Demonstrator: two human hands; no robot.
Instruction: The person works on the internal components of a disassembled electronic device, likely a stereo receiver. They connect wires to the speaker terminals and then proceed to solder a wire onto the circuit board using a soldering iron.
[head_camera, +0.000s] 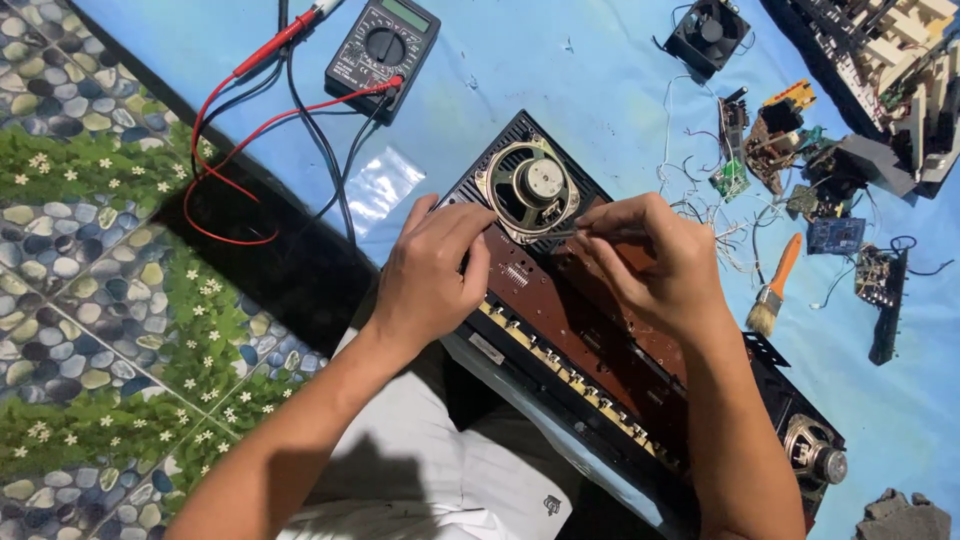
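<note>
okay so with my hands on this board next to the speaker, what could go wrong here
The right hand pinches a thin tool beside the speaker; a slip could perhaps puncture its cone. The left hand braces on the brown board, so pressing hard might flex it. Loose wires nearby could snag a sleeve or wrist.

I am steadying the open keyboard chassis (600, 350) with my left hand (430, 280) just below its round speaker (528, 190), while my right hand (650, 265) is pinching a thin tool (575, 233) beside that speaker.
</note>
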